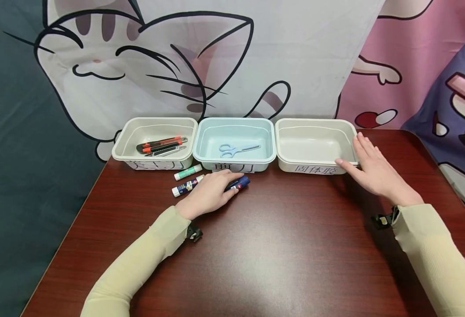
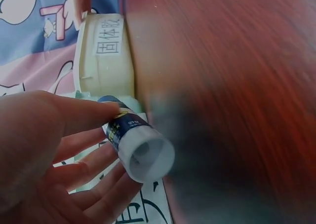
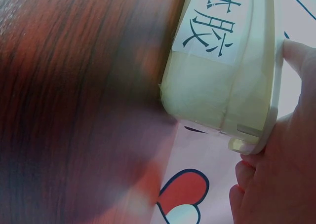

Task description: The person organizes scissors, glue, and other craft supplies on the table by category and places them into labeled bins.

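Note:
My left hand pinches a dark blue glue stick just above the table, before the blue bin. In the left wrist view the thumb lies on the glue stick, its white end towards the camera. Two more glue sticks lie by that hand: a green one and a navy one with a white cap. At the right end of the right-hand cream bin, my right hand rests with fingers extended along the side and thumb at the front rim. The right wrist view shows the thumb touching this bin.
Left, a cream bin contains several utility knives. The middle blue bin holds light blue scissors. All three bins stand in a row on the dark wooden table, against a cartoon-print cloth; each has a paper label.

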Tool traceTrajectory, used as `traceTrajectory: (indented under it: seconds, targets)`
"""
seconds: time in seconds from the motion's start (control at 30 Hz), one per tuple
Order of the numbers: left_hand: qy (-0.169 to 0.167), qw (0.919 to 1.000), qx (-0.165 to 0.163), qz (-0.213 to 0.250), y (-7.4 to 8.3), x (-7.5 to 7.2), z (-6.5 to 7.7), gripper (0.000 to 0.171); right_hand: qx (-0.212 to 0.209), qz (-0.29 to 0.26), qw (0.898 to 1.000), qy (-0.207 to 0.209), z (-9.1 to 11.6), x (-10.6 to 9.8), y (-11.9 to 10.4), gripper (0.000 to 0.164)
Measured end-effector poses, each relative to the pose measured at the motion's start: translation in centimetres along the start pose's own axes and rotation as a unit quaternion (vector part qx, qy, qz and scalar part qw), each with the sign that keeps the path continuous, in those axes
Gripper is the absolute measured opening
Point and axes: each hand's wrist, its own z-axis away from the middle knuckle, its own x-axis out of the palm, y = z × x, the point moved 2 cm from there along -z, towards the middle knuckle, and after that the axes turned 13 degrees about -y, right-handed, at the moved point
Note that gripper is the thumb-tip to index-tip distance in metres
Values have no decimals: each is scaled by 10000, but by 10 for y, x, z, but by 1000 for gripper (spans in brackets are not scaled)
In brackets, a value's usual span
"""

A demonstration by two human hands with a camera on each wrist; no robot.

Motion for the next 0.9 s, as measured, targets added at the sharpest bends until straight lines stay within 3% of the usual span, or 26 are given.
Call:
traceTrajectory:
  seconds: [0.43, 0.9]
  targets:
    - [394, 9968, 309, 621, 16, -5, -13, 45, -24, 4, 10000, 13, -1, 0, 0, 87]
    - [461, 9946, 578, 724, 26, -5, -21, 47, -34, -98, 9999, -71, 1, -3, 0, 89]
